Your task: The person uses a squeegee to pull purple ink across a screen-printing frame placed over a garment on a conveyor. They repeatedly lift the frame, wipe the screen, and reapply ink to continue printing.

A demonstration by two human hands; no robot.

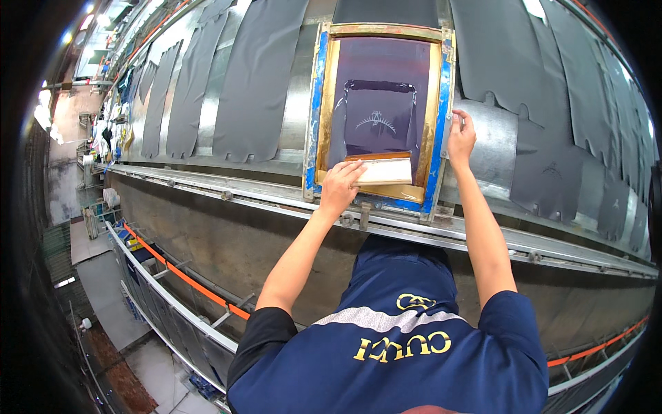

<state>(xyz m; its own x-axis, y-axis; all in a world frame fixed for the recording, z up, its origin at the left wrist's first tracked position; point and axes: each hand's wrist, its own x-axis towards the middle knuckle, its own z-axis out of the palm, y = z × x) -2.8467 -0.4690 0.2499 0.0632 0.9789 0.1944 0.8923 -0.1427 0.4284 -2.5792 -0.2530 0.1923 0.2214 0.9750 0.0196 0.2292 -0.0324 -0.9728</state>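
Note:
A screen-printing frame [436,159] with blue, worn edges lies on the long metal table in front of me. Its dark purple mesh [386,58] carries a pale curved design inside a darker rectangle. My left hand [340,186] grips the left end of a squeegee [384,172], which has a pale handle and a brown blade edge. The squeegee lies crosswise at the near end of the mesh. At the frame's right side, my right hand [461,138] has its fingers curled against the outer edge; the fingertips are partly hidden.
Dark grey fabric pieces [258,76] lie along the table to the left, and more fabric pieces [545,165] to the right, some bearing a faint print. A metal rail [276,205] runs along the near table edge. Behind me stands another table with an orange strip [186,274].

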